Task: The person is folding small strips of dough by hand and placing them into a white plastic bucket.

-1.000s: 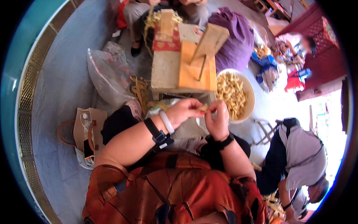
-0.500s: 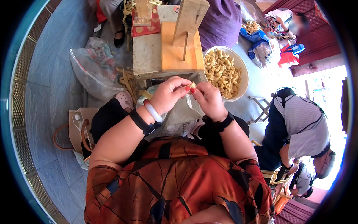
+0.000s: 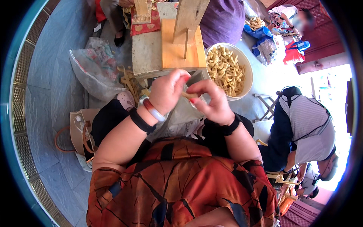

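Observation:
In front of my chest, both hands are raised close together over a pale bag [image 3: 185, 115]. My right hand [image 3: 214, 99] pinches a short tan strip [image 3: 188, 95] between thumb and forefinger. Beside the strip's other end, my left hand [image 3: 166, 89] has its fingers curled inward; whatever lies in them is hidden. Just beyond my right hand stands a round white bucket [image 3: 249, 81] full of knotted tan pieces [image 3: 225, 70], of a colour like the strip's.
Ahead is a low worn table [image 3: 145, 56] bearing a wooden board with an upright post [image 3: 191, 20]. A clear plastic bag [image 3: 92, 77] and tan strips lie left of it. A handbag [image 3: 77, 130] sits at my left. A person [image 3: 308, 125] bends over at my right, near a folding stool [image 3: 266, 108].
My hands have drawn slightly apart. My right fingers have spread around the tan strip, which shows more now, and my left hand has risen a little.

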Available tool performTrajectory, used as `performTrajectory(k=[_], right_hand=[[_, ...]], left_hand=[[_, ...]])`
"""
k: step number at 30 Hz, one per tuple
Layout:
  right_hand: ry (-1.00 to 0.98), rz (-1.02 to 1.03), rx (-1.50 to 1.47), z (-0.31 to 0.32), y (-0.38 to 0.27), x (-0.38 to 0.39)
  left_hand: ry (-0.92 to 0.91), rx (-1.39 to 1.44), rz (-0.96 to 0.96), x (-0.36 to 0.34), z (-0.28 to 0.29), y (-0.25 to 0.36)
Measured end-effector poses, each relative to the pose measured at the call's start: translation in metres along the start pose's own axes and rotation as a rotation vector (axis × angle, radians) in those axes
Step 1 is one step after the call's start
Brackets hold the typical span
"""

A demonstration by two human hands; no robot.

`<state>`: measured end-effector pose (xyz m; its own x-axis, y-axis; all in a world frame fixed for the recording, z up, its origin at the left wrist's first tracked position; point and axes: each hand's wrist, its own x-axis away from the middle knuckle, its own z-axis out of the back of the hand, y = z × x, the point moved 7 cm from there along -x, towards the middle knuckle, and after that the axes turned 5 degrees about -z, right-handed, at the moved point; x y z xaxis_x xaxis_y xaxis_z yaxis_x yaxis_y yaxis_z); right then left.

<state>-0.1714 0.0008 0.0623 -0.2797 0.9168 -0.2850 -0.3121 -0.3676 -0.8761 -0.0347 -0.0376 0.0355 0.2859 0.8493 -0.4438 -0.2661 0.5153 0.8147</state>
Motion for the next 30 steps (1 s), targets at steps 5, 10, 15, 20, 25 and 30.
performTrajectory(k=[5, 10, 15, 20, 25, 30], right_hand=[[-0.092, -0.057, 0.073, -0.005, 0.006, -0.005], [0.044, -0.133, 0.090, 0.009, 0.019, -0.006], [0.110, -0.079, 0.276, 0.024, 0.025, -0.032], [0.216, -0.056, 0.324, 0.030, 0.027, -0.074], [0.258, -0.045, 0.553, 0.030, 0.074, -0.076], [0.325, -0.216, 0.983, 0.100, 0.098, -0.032]], left_hand=[[0.070, 0.148, 0.100, -0.009, 0.009, -0.006], [-0.426, 0.473, 0.437, -0.004, 0.000, -0.038], [-0.353, 0.312, 0.454, -0.022, 0.016, -0.058], [0.043, 0.338, 0.226, -0.059, 0.026, -0.066], [0.036, -0.542, 0.178, -0.069, 0.022, -0.064], [0.003, -0.192, 0.089, -0.050, 0.021, -0.032]])
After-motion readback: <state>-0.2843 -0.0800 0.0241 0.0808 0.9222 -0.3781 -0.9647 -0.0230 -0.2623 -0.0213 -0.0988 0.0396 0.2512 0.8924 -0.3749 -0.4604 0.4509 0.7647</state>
